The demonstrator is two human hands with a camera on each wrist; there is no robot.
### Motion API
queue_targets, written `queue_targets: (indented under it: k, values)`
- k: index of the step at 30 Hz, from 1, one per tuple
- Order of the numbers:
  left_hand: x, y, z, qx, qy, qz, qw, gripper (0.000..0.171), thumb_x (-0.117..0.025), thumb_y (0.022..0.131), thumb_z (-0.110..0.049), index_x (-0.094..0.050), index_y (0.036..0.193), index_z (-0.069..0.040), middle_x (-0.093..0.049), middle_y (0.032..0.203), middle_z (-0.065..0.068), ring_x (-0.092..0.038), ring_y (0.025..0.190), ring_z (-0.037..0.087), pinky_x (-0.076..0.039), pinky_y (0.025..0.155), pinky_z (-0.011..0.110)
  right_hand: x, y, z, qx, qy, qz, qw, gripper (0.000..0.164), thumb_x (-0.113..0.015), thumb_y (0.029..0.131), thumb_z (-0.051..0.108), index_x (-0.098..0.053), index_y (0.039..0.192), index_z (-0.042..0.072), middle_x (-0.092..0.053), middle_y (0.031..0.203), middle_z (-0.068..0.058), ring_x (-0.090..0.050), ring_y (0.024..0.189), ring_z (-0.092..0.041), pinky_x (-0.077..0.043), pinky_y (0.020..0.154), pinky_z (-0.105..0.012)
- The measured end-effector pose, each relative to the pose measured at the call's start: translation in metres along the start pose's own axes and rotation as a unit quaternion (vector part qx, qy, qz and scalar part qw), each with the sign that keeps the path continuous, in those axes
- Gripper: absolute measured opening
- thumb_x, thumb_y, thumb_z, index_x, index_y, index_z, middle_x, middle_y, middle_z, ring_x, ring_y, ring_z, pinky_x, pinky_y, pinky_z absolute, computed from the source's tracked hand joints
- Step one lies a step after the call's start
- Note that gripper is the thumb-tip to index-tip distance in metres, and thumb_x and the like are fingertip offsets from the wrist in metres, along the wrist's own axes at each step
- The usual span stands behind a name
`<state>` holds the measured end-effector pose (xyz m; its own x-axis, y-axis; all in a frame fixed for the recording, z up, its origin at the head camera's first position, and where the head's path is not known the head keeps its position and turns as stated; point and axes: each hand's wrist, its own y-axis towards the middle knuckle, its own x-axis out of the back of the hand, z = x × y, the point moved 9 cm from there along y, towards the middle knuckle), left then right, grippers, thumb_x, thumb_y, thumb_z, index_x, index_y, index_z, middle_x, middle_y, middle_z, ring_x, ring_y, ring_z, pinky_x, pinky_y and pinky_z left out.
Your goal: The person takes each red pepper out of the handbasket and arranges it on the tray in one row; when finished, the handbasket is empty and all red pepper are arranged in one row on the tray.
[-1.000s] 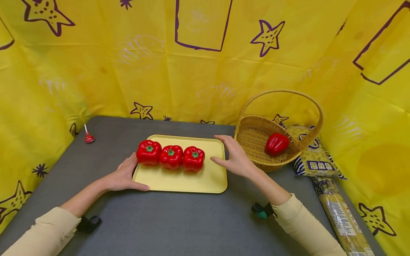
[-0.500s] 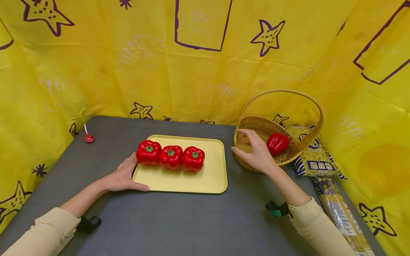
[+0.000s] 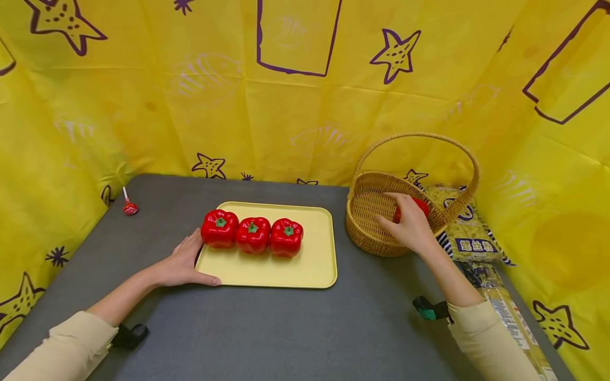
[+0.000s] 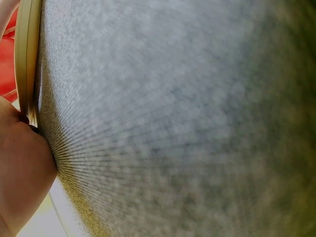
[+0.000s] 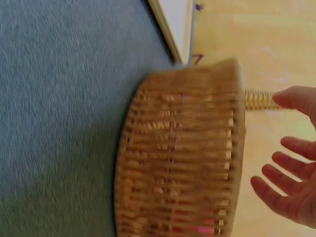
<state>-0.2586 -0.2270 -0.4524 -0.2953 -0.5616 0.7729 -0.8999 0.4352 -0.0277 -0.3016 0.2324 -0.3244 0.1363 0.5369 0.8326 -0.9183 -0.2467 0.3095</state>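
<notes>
Three red bell peppers point(image 3: 252, 236) with green stems stand in a row on a pale yellow tray point(image 3: 314, 267). My left hand point(image 3: 175, 267) rests at the tray's left end, thumb along the front edge and fingers along the side. The left wrist view catches the tray's rim point(image 4: 27, 57) close by that hand point(image 4: 23, 180). Over the wicker basket point(image 3: 369, 238) hovers my right hand point(image 3: 413, 225), its fingers spread and holding nothing. A red pepper point(image 3: 421, 205) in the basket is partly hidden behind it. From the right wrist, the hand point(image 5: 298, 168) appears beyond the basket's rim.
The basket's tall arched handle point(image 3: 414, 135) rises behind my right hand. Right of the basket lie a printed food bag point(image 3: 476, 246) and a long clear packet point(image 3: 512, 317). A red lollipop point(image 3: 130, 208) lies at the far left of the grey table point(image 3: 267, 333).
My right hand has moved from the tray's right end rightwards to above the basket and the pepper inside it. My left hand stays at the tray; the three peppers keep their places.
</notes>
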Motion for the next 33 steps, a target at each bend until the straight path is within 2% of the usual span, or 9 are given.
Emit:
queue_targets:
  k: [2,8,13,18,29,33]
  values:
    - [0.0,0.0,0.001,0.002,-0.001,0.001,1.0,0.122,-0.083,0.069,-0.05,-0.009,0.155,-0.006,-0.009,0.156,0.028,-0.001,0.141,0.052,-0.004,0.105,0.073,0.004,0.0,-0.008,-0.018,-0.007,0.005,1.0,0.058,-0.069,0.09,0.021,-0.046,0.138,-0.004,-0.047,0.133,-0.029,-0.044,0.122,-0.044,-0.037,0.098,-0.059]
    - [0.0,0.0,0.002,0.006,-0.003,0.002,1.0,0.123,-0.084,0.068,-0.05,-0.008,0.155,-0.005,-0.008,0.157,0.027,0.002,0.142,0.05,-0.003,0.106,0.072,0.012,0.002,-0.029,-0.062,-0.03,0.01,0.998,0.06,-0.067,0.091,0.021,-0.043,0.138,-0.007,-0.044,0.134,-0.033,-0.045,0.118,-0.048,-0.044,0.087,-0.062]
    - [0.0,0.0,0.002,0.004,-0.001,-0.001,1.0,0.123,-0.084,0.068,-0.05,-0.008,0.155,-0.005,-0.009,0.157,0.027,0.002,0.142,0.05,-0.003,0.106,0.072,0.017,0.003,-0.049,-0.106,-0.06,0.016,0.992,0.063,-0.064,0.092,0.025,-0.039,0.139,-0.009,-0.041,0.134,-0.036,-0.04,0.12,-0.054,-0.04,0.09,-0.068]
    - [-0.001,0.0,0.002,0.007,0.0,0.001,1.0,0.123,-0.083,0.068,-0.05,-0.008,0.155,-0.004,-0.009,0.157,0.027,0.001,0.142,0.051,-0.003,0.106,0.072,0.017,0.004,-0.066,-0.147,-0.099,0.036,0.984,0.07,-0.062,0.092,0.029,-0.035,0.14,-0.014,-0.039,0.132,-0.039,-0.036,0.12,-0.056,-0.038,0.092,-0.069]
    - [0.0,-0.001,-0.001,0.002,0.002,-0.004,1.0,0.121,-0.083,0.068,-0.05,-0.011,0.154,-0.006,-0.011,0.156,0.027,-0.001,0.141,0.052,-0.005,0.105,0.073,0.007,0.009,-0.089,-0.183,-0.132,0.083,0.971,0.082,-0.059,0.094,0.036,-0.022,0.142,-0.019,-0.026,0.138,-0.045,-0.026,0.127,-0.06,-0.033,0.095,-0.072]
    - [-0.001,-0.001,0.0,0.007,0.0,0.001,1.0,0.121,-0.083,0.069,-0.05,-0.01,0.154,-0.006,-0.01,0.156,0.027,0.0,0.141,0.052,-0.003,0.106,0.072,0.004,0.01,-0.094,-0.19,-0.14,0.091,0.967,0.083,-0.057,0.094,0.037,-0.021,0.141,-0.022,-0.025,0.138,-0.046,-0.025,0.126,-0.061,-0.032,0.096,-0.072]
